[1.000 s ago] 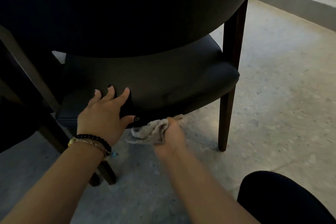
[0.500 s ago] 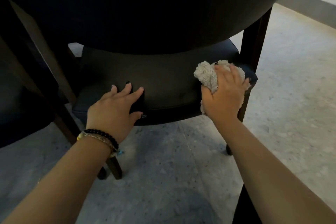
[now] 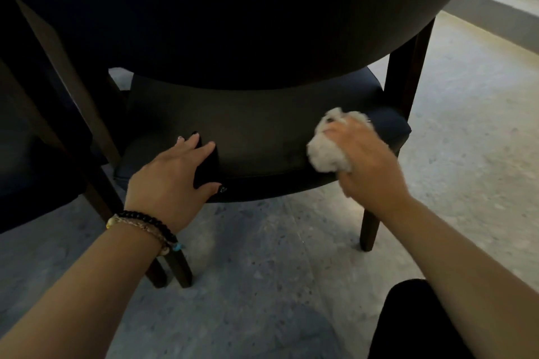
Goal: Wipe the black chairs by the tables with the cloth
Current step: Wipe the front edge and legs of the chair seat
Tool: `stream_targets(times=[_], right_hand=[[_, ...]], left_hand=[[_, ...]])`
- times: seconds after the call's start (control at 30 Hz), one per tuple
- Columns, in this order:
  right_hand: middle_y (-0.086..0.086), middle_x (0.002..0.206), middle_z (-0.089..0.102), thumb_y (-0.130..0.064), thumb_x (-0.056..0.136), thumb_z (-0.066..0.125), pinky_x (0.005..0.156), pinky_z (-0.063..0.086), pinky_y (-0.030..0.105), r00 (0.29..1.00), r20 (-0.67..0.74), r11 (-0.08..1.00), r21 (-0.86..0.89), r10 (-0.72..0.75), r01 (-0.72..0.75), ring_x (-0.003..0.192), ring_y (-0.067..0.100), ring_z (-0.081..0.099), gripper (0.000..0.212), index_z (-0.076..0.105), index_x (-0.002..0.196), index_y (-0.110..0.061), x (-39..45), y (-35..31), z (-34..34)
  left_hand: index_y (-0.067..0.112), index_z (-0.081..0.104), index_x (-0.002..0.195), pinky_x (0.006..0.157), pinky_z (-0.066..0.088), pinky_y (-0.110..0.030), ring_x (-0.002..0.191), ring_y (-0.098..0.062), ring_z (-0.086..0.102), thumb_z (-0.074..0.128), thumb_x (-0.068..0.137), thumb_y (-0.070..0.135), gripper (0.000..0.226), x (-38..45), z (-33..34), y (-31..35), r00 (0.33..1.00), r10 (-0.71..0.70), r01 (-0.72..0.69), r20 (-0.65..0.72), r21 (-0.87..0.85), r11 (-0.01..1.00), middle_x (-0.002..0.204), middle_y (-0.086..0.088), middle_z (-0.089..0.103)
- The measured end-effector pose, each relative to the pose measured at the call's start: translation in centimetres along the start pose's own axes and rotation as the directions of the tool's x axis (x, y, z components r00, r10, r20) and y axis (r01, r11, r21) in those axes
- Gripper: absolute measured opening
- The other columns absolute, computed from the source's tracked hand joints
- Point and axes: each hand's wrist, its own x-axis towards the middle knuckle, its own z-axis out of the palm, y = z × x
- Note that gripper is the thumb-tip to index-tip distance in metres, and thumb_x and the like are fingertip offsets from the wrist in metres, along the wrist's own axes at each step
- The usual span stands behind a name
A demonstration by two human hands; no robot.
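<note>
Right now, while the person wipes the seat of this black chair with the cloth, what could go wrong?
1. The left hand holds a dark flat object, perhaps a phone, against the seat near its edge; if the chair shifts, it may slip to the concrete floor.
2. The cloth is bunched in the right hand, so it touches little of the surface and may miss spots.
3. In the dim light, dirt on black upholstery is easily overlooked.
</note>
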Motion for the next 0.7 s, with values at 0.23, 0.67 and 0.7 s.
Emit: stream_targets(times=[0.23, 0.67, 0.7], right_hand=[[0.016, 0.132, 0.059, -0.008, 0.083, 0.053, 0.116, 0.024, 0.056, 0.945, -0.269, 0.975, 0.166, 0.187, -0.146, 0.133, 0.033, 0.046, 0.043, 0.063, 0.125, -0.002, 0.6, -10.1, 5.5], [0.017, 0.127, 0.063, -0.002, 0.09, 0.063, 0.107, 0.036, 0.06, 0.962, -0.16, 0.972, 0.047, -0.222, 0.232, 0.128, 0.037, 0.051, 0.025, 0.069, 0.114, 0.0, 0.2, -7.9, 4.3], [0.017, 0.125, 0.064, -0.001, 0.092, 0.056, 0.108, 0.035, 0.06, 0.951, -0.175, 0.963, 0.047, -0.255, 0.266, 0.126, 0.038, 0.053, 0.024, 0.071, 0.111, 0.0, 0.7, -9.6, 4.9]], left_hand=[[0.022, 0.024, 0.152, 0.116, 0.011, -0.032, 0.148, -0.022, 0.01, 0.06, 0.092, 0.033, 0.071, -0.7, -0.7, -1.2, 0.986, -0.167, 0.165, -0.006, -0.131, 0.978, 0.161, -0.004, 0.011], [0.028, 0.023, 0.152, 0.11, 0.033, -0.041, 0.138, -0.034, 0.033, 0.046, 0.099, 0.031, 0.058, -0.4, -2.8, -2.6, 0.934, -0.33, 0.331, 0.137, 0.014, 0.944, 0.154, -0.014, 0.028], [0.03, 0.026, 0.151, 0.109, 0.033, -0.041, 0.137, -0.033, 0.035, 0.047, 0.098, 0.028, 0.057, -0.5, -3.0, -2.8, 0.939, -0.321, 0.324, 0.127, -0.002, 0.946, 0.154, -0.012, 0.03]])
